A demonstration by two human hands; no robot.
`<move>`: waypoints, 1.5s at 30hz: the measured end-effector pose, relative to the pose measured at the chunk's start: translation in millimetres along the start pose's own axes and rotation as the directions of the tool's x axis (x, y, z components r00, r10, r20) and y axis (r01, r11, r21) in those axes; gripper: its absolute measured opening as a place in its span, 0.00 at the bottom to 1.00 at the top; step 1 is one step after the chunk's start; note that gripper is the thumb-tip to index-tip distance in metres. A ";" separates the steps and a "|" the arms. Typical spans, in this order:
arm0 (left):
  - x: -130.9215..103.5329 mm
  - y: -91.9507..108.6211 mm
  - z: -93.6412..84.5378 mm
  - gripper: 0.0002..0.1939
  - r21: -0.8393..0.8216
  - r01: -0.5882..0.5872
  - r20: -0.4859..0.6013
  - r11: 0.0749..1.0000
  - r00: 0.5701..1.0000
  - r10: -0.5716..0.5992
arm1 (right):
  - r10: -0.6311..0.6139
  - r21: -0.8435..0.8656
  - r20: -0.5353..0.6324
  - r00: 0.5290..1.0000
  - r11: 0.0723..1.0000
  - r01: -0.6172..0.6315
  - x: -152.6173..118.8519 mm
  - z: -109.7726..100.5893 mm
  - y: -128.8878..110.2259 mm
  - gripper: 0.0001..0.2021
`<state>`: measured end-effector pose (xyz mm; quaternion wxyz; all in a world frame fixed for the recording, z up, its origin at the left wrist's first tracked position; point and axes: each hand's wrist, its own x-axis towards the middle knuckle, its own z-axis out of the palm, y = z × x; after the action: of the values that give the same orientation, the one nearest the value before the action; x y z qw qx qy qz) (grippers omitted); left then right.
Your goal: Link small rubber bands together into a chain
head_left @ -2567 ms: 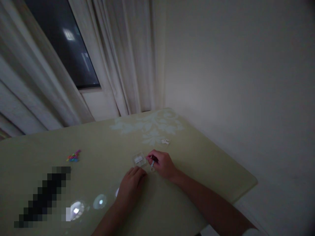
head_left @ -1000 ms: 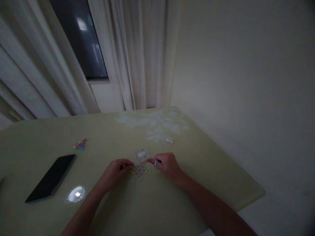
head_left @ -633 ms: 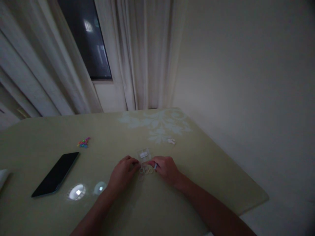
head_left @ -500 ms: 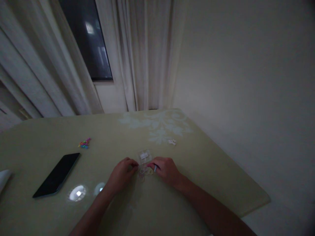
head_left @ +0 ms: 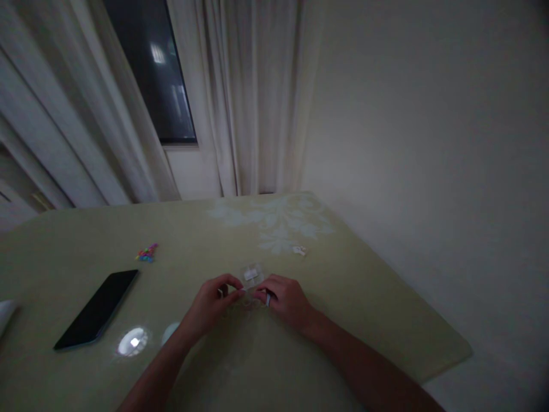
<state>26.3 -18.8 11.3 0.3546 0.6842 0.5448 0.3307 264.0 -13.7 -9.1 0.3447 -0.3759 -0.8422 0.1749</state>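
My left hand [head_left: 215,296] has its thumb and index finger pinched together, with a tiny pale thing at the tips that is too small to name. Just across from it, my right hand [head_left: 288,296], wearing a ring, is closed in a pinch too; what it grips is hidden. The fingertips of both hands nearly meet. Below them on the table lie several small pale loops [head_left: 247,304], blurred and partly covered by the fingers. Directly beyond the fingertips sits a small clear plastic box [head_left: 253,271] with a white piece in it.
A dark phone or tablet [head_left: 98,309] lies to the left on the table [head_left: 193,234]. Behind it is a little pile of colourful pieces [head_left: 147,253]. Small white pieces [head_left: 299,250] lie beyond my right hand. A wall [head_left: 429,143] borders the table's right side.
My left hand has moved slightly right, closer to my right hand, and a pale thing now shows at its fingertips. The loops are more covered than before.
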 end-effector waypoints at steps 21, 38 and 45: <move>-7.9 5.9 16.4 0.13 -0.139 -0.110 -0.055 0.984 0.993 0.103 | -0.110 0.060 -0.189 0.976 0.991 0.123 -0.8 -3.0 -9.2 0.10; -0.3 2.5 -2.0 0.13 0.006 -0.055 -0.063 0.998 0.996 0.056 | -0.041 0.099 -0.217 0.975 0.993 0.063 -2.1 -1.5 -7.1 0.05; -4.5 7.7 3.1 0.15 -0.013 -0.142 -0.053 0.990 0.989 0.141 | -0.072 0.090 -0.195 0.978 0.992 0.091 -0.6 -2.4 -10.6 0.04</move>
<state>32.0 -24.7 15.9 0.3217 0.7092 0.5012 0.3773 260.6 -21.0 -1.9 0.4489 -0.3386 -0.8104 0.1648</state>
